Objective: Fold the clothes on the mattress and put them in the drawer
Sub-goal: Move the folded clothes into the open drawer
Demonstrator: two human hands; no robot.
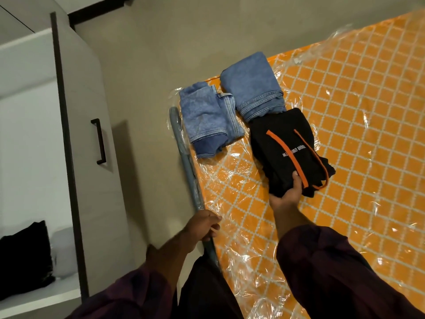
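1. step in hand: folding looks done, this is the pick-up stage for carrying clothes to the drawer.
2. right hand [285, 194] grasps the near edge of the folded black garment with orange stripes [287, 148], thumb on top, fingers under.
3. left hand [202, 224] curls round the grey edge of the mattress [345, 111], bracing, holds no clothing.
4. two folded denim pieces wait near the mattress corner: lighter folded jeans [207, 118] and bigger folded jeans [250, 88], the latter touching the black garment.
5. open wardrobe [80, 88] stands left; drawer not clearly visible.
6. next: lift the black bundle flat so folds hold, turn left.
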